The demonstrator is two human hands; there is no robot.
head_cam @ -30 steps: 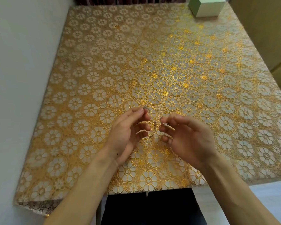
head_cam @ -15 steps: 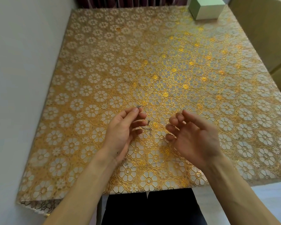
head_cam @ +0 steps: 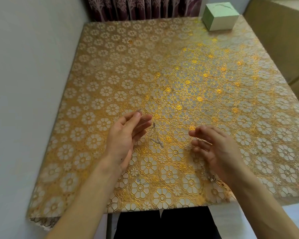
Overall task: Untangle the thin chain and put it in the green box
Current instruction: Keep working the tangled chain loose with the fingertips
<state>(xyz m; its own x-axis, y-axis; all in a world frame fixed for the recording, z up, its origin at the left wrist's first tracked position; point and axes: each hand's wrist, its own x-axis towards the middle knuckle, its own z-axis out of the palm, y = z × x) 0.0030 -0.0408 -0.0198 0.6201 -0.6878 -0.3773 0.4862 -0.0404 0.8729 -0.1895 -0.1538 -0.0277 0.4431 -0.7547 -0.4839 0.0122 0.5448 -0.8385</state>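
At the worktop's [head_cam: 110, 49] far right corner stands the green box [head_cam: 219, 16], not yet reached. The left grip [head_cam: 126, 137] pinches the thin chain [head_cam: 154, 125], which hangs kinked between the hands, so untangling seems unfinished. Whether the right grip [head_cam: 219, 152] holds any of it, I cannot tell.

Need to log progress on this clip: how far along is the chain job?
Nothing looks finished. In hand: the left hand pinches the thin chain at its fingertips, a kinked length dangling above the floral tablecloth; the right hand hovers beside it, grip unclear. Remaining: finish untangling, then carry it to the green box, untouched at the far right corner.
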